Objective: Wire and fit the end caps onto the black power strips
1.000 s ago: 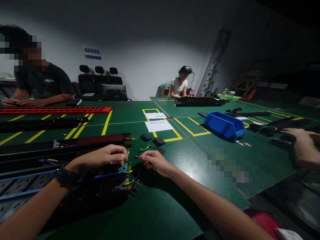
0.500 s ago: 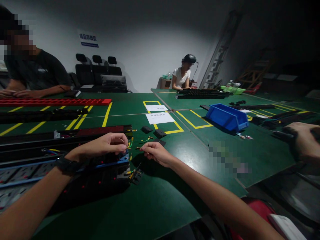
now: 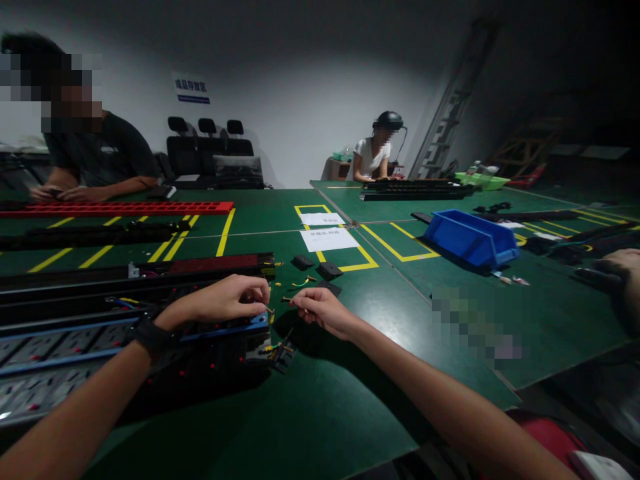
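Observation:
My right hand (image 3: 323,310) pinches a small dark brass-coloured screw (image 3: 287,300), its end pointing left. Opposite it, my left hand (image 3: 237,299), with a black band on the wrist, is closed at the fingertips. A tiny brass-coloured piece shows there, too small to name. Below the left hand lies a long black rail with a blue edge (image 3: 257,321) at its end. Yellow and green wire ends and a small black connector block (image 3: 284,357) hang from the nearer rail end. A short green-yellow wire (image 3: 301,283) rests beyond my right hand.
Small black blocks (image 3: 329,271) and white paper labels (image 3: 330,240) lie ahead on the green table (image 3: 370,400). A blue bin (image 3: 470,239) stands to the right. One person sits at left behind a red rail (image 3: 200,208), another at the back. Someone's hand (image 3: 623,263) enters at right.
The view has shifted slightly, so everything sits further right. My hands stay close together at the rail end, both still pinched.

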A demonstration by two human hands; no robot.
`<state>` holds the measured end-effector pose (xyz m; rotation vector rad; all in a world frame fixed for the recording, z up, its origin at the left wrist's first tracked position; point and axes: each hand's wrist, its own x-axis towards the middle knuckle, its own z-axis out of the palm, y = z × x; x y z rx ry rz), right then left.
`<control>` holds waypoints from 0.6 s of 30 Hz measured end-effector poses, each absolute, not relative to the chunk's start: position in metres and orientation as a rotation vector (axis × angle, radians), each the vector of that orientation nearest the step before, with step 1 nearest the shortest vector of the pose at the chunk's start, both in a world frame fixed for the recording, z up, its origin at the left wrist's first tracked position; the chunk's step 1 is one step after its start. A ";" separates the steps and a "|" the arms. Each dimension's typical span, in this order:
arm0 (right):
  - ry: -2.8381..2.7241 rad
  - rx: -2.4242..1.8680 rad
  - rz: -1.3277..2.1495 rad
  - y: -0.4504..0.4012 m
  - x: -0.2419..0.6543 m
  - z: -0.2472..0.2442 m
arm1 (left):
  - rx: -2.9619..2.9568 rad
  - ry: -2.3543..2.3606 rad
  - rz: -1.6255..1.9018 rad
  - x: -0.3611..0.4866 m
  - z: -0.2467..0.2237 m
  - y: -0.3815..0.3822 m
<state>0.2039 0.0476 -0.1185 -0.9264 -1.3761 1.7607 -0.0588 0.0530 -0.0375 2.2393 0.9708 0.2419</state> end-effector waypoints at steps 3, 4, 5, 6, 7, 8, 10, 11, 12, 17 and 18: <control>-1.378 -0.929 1.756 0.047 0.204 -0.118 | 2.296 1.000 0.234 -0.057 -0.039 0.053; -1.380 -0.930 1.755 0.047 0.204 -0.118 | 2.314 1.011 0.229 -0.056 -0.039 0.053; -1.382 -0.930 1.753 0.047 0.204 -0.118 | 2.333 1.020 0.222 -0.055 -0.039 0.052; -1.385 -0.931 1.750 0.047 0.204 -0.118 | 2.353 1.026 0.213 -0.054 -0.038 0.051; -1.388 -0.932 1.748 0.047 0.204 -0.118 | 2.374 1.031 0.203 -0.053 -0.038 0.051; -1.391 -0.934 1.745 0.046 0.204 -0.117 | 2.398 1.034 0.188 -0.053 -0.037 0.050; -1.397 -0.940 1.739 0.046 0.203 -0.117 | 2.453 1.045 0.153 -0.051 -0.036 0.048; -1.402 -0.944 1.736 0.046 0.203 -0.116 | 2.479 1.053 0.135 -0.051 -0.035 0.047; -1.406 -0.948 1.734 0.046 0.203 -0.116 | 2.498 1.061 0.120 -0.050 -0.035 0.046; -1.426 -0.962 1.720 0.045 0.202 -0.114 | 2.552 1.109 0.113 -0.049 -0.035 0.044; -1.431 -0.966 1.715 0.044 0.202 -0.113 | 2.560 1.115 0.110 -0.049 -0.035 0.044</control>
